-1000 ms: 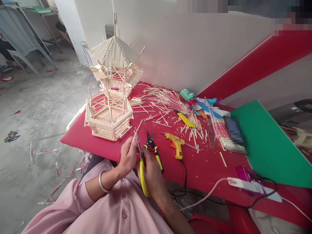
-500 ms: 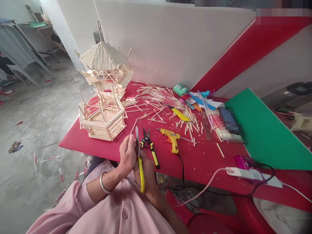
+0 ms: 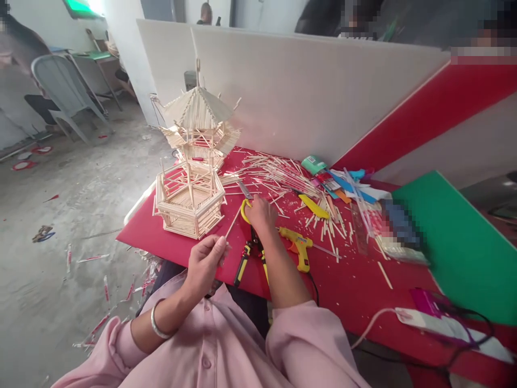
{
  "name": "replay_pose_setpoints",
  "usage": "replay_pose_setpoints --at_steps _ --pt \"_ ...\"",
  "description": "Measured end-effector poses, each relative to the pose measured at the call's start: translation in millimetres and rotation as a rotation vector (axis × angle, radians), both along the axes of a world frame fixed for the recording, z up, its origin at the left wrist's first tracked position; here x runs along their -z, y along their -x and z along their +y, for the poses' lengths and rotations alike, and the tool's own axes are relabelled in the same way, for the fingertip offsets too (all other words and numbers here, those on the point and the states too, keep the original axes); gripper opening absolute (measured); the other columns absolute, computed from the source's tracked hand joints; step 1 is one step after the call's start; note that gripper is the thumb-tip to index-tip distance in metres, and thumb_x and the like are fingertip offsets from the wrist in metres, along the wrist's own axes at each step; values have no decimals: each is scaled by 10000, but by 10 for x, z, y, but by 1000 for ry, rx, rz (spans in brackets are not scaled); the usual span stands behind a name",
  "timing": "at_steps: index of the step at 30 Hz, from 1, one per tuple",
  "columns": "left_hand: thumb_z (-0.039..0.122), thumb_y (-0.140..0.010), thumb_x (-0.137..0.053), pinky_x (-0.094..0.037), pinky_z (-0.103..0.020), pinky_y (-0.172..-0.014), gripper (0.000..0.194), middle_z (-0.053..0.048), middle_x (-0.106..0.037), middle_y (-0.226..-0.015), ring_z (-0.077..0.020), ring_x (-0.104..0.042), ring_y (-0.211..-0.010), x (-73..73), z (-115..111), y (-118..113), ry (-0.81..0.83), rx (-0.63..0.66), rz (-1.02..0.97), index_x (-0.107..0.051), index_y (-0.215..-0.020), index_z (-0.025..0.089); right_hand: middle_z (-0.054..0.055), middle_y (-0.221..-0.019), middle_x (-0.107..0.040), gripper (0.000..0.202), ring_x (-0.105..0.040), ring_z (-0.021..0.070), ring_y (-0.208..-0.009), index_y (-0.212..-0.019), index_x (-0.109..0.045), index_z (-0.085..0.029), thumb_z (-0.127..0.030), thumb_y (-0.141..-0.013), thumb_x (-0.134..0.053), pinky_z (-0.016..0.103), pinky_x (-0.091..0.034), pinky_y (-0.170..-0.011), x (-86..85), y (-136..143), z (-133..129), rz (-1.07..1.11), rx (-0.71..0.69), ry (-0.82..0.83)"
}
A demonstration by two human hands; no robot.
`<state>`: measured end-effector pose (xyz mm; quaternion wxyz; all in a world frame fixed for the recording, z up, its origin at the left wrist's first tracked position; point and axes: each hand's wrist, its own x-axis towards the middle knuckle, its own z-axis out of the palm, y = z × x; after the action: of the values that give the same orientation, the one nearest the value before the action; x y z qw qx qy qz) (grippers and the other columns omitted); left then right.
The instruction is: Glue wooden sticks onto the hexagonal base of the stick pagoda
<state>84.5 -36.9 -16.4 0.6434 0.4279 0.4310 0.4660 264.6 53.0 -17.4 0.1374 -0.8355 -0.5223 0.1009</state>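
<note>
My left hand (image 3: 207, 264), a bangle on its wrist, is closed in a pinch on a thin wooden stick (image 3: 233, 223) that slants up and away. My right hand (image 3: 262, 214) reaches out over the table, its fingers round the yellow handle of the scissors (image 3: 244, 189), whose blades point away from me. Below that hand lie pliers with black-and-yellow handles (image 3: 241, 265), partly hidden by my right forearm. In front of my left hand stands a pagoda model made of sticks (image 3: 189, 207), with a pointed roof on top.
A yellow glue gun (image 3: 299, 248) lies right of my forearm, near a yellow knife-like tool (image 3: 314, 206). Loose sticks (image 3: 278, 172) cover the back of the red table (image 3: 355, 293). A power strip (image 3: 428, 323) with cables lies at right, by a green board (image 3: 464, 242). A white panel (image 3: 291, 91) stands behind.
My right hand has moved forward with the scissors, away from my left hand, and the scissors have tipped down to the table. My left hand still holds the stick. The view has shifted.
</note>
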Motion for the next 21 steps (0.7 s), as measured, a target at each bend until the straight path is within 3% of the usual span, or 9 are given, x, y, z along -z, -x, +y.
replay_pose_setpoints --at_steps 3,6,7,9,11,16,21 --pt "634 -765 -682 -317 -190 -461 512 33 -486 -531 -57 -399 -467 -80 37 182 -67 -121 65 -616 -665 136 236 -1079 -684 322 -647 310 -1033 -1157 -649 -69 -214 -886 -556 389 -483 -851 -24 64 70 4 -77 -75" --pt "625 -804 -647 -299 -195 -453 502 45 -449 -498 -60 -370 -459 -129 99 329 -136 -201 123 -612 -670 142 171 -1219 -651 307 -595 261 -1145 -1172 -660 -138 -220 -946 -468 363 -469 -934 -144 217 -225 43 -191 -208" --pt "612 -819 -638 -294 -197 -454 496 47 -441 -492 -60 -363 -460 -144 125 363 -158 -204 143 -603 -659 144 111 -1147 -687 281 -632 213 -1057 -1125 -682 -192 -275 -967 -465 314 -497 -881 -191 292 -359 100 -258 -258" --pt "585 -845 -621 -290 -201 -458 498 46 -429 -484 -62 -359 -463 -177 183 413 -199 -174 176 -565 -611 150 50 -961 -720 209 -666 176 -863 -1036 -710 -240 -354 -936 -566 277 -525 -752 -272 470 -601 456 -511 -438" --pt "578 -869 -591 -290 -204 -460 525 43 -422 -483 -64 -360 -466 -212 242 446 -230 -124 194 -509 -564 158 23 -888 -711 140 -655 154 -805 -962 -718 -254 -344 -910 -624 258 -515 -706 -325 657 -743 606 -600 -522" --pt "591 -876 -565 -293 -203 -455 546 44 -417 -485 -66 -363 -463 -270 365 526 -253 -86 209 -444 -547 172 20 -847 -681 138 -624 141 -787 -872 -693 -234 -329 -924 -607 242 -477 -640 -365 946 -686 690 -616 -512" --pt "526 -924 -511 -331 -206 -483 499 38 -436 -493 -72 -385 -471 -272 418 609 -268 -40 238 -501 -582 164 12 -810 -653 208 -594 127 -716 -822 -638 -212 -359 -939 -550 226 -445 -589 -393 965 -551 736 -555 -409"
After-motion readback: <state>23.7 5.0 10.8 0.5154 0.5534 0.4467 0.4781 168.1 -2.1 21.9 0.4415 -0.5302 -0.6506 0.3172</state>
